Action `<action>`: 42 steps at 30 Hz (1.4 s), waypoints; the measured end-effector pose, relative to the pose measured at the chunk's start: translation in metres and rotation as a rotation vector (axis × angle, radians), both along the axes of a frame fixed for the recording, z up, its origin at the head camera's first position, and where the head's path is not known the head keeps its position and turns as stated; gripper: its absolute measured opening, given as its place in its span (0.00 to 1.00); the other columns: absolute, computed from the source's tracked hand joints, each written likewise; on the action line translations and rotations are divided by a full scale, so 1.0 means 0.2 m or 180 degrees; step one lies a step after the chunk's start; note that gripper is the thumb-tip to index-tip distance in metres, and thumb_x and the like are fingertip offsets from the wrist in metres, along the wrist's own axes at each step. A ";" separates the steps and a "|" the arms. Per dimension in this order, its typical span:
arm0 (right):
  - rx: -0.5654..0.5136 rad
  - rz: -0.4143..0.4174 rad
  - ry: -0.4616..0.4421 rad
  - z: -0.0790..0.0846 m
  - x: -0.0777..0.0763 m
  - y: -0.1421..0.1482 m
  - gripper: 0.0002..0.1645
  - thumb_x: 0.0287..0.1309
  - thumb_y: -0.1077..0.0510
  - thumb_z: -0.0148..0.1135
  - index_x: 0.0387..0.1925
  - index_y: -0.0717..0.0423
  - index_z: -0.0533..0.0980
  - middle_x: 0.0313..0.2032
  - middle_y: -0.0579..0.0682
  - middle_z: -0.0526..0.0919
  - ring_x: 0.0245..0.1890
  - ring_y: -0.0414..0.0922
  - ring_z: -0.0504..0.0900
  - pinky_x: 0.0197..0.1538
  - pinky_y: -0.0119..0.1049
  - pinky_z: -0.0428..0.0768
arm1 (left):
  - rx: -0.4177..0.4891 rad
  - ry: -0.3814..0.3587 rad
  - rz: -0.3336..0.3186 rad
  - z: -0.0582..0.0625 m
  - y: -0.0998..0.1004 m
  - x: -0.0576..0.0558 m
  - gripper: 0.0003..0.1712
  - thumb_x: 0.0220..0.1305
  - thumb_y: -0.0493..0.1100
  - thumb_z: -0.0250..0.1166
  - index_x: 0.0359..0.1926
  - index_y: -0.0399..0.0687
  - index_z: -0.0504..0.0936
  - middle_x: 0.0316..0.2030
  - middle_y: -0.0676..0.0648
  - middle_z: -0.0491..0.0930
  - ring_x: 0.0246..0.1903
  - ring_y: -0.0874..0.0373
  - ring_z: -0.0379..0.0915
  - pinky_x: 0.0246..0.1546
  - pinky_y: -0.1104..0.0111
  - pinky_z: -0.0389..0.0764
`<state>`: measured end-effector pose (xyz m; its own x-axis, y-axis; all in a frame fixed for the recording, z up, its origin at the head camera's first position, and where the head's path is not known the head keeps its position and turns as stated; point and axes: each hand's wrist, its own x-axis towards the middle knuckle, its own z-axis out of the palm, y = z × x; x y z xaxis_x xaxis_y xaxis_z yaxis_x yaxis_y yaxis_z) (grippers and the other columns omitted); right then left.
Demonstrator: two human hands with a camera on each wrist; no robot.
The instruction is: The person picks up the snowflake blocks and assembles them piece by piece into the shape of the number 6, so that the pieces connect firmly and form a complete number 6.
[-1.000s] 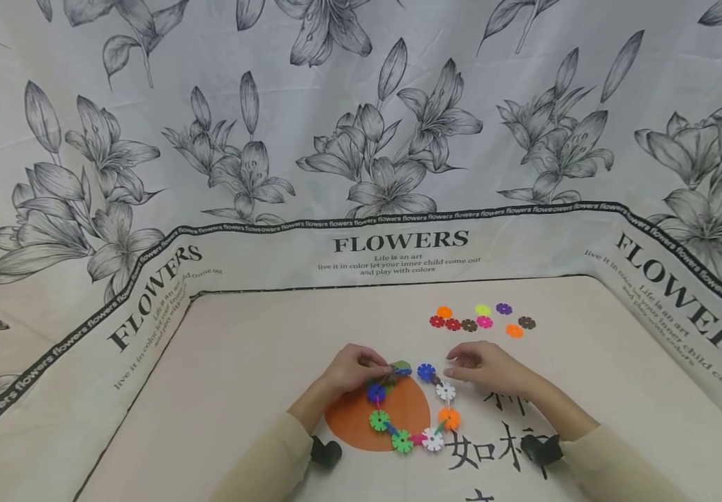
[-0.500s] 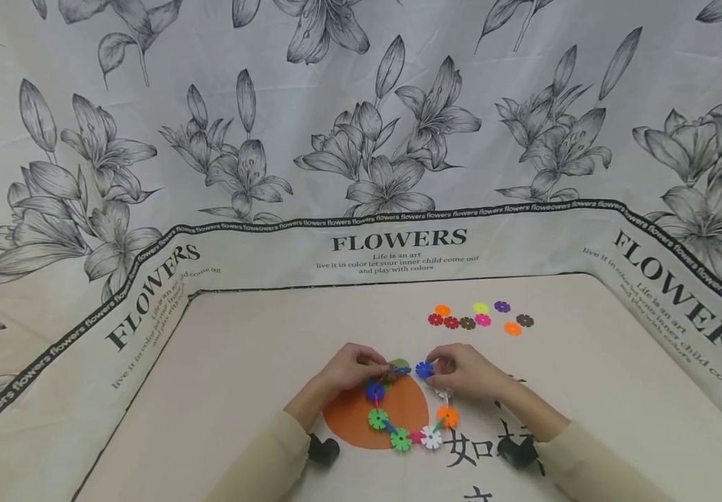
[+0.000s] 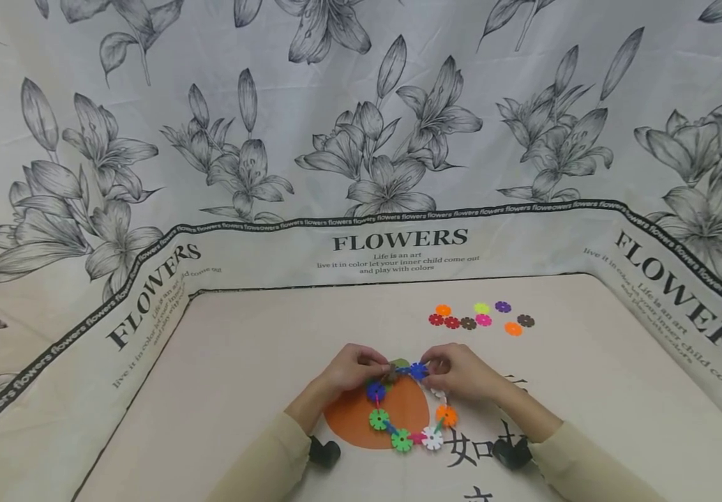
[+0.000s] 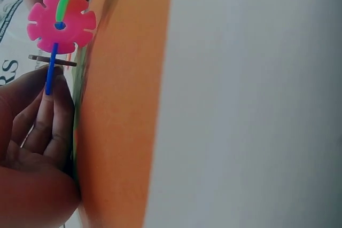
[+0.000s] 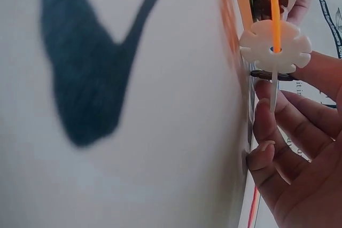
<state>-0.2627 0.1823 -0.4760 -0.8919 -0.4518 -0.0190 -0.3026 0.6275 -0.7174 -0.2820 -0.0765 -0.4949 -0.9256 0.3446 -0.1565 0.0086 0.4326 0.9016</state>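
A chain of notched plastic snowflake discs (image 3: 379,419), in green, white, orange, blue and other colours, curves into a near-closed loop partly over an orange printed circle (image 3: 348,418). At the loop's upper left, my left hand (image 3: 354,369) pinches the chain by a brown disc (image 4: 68,63); a pink disc (image 4: 61,22) stands just beyond its fingertips. My right hand (image 3: 461,369) pinches the other end, where a blue disc (image 3: 418,370) projects toward the left fingertips. In the right wrist view, a dark disc (image 5: 267,75) sits at its fingertips beneath a white disc (image 5: 275,46).
Loose discs lie farther back on the cloth-covered table (image 3: 260,328), among them a purple disc (image 3: 503,307), a yellow disc (image 3: 482,308) and an orange disc (image 3: 513,328). A flower-printed curtain (image 3: 386,139) encloses the back and sides. Black printed characters (image 3: 470,446) mark the cloth.
My right hand has come left to the chain's right end, pinched it, and shifted the blue disc left up to the left hand's end. The left hand has stayed in place.
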 end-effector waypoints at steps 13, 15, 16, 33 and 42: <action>-0.0044 -0.0004 0.0107 0.02 0.00 -0.04 0.17 0.56 0.58 0.76 0.46 0.60 0.84 0.31 0.43 0.82 0.33 0.43 0.78 0.39 0.31 0.80 | 0.0166 -0.0043 0.0052 0.00 -0.01 0.01 0.08 0.66 0.43 0.72 0.41 0.44 0.90 0.31 0.50 0.87 0.36 0.58 0.80 0.46 0.65 0.82; -0.0034 -0.0007 0.0132 0.02 0.00 -0.04 0.17 0.56 0.59 0.76 0.46 0.60 0.84 0.30 0.43 0.82 0.33 0.43 0.77 0.38 0.31 0.80 | 0.0170 -0.0045 0.0069 -0.01 -0.01 0.01 0.08 0.65 0.43 0.73 0.41 0.43 0.90 0.31 0.50 0.87 0.35 0.58 0.80 0.46 0.65 0.82; -0.0029 -0.0015 0.0136 0.02 0.01 -0.05 0.16 0.56 0.59 0.76 0.46 0.61 0.84 0.30 0.44 0.82 0.33 0.43 0.77 0.38 0.30 0.80 | 0.0177 -0.0047 0.0078 -0.01 -0.01 0.01 0.08 0.65 0.43 0.73 0.40 0.43 0.90 0.31 0.50 0.87 0.35 0.58 0.80 0.47 0.65 0.82; 0.0104 -0.0154 -0.0007 0.02 -0.01 -0.06 0.17 0.57 0.58 0.76 0.47 0.60 0.83 0.30 0.44 0.82 0.33 0.42 0.78 0.39 0.31 0.81 | 0.0009 0.0121 0.0003 0.01 -0.01 0.01 0.08 0.65 0.45 0.72 0.40 0.45 0.91 0.31 0.51 0.87 0.35 0.59 0.81 0.47 0.64 0.83; 0.0113 -0.0083 -0.0120 0.03 0.01 -0.06 0.19 0.58 0.55 0.76 0.48 0.60 0.82 0.29 0.45 0.81 0.31 0.43 0.77 0.37 0.33 0.80 | -0.0370 0.0205 -0.0126 0.04 -0.03 0.04 0.16 0.62 0.56 0.74 0.41 0.51 0.90 0.32 0.54 0.85 0.35 0.57 0.79 0.42 0.65 0.82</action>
<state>-0.2613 0.1706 -0.4705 -0.9016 -0.4270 -0.0684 -0.2590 0.6600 -0.7052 -0.2745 -0.0829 -0.4860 -0.9210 0.3641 -0.1383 0.0840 0.5324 0.8423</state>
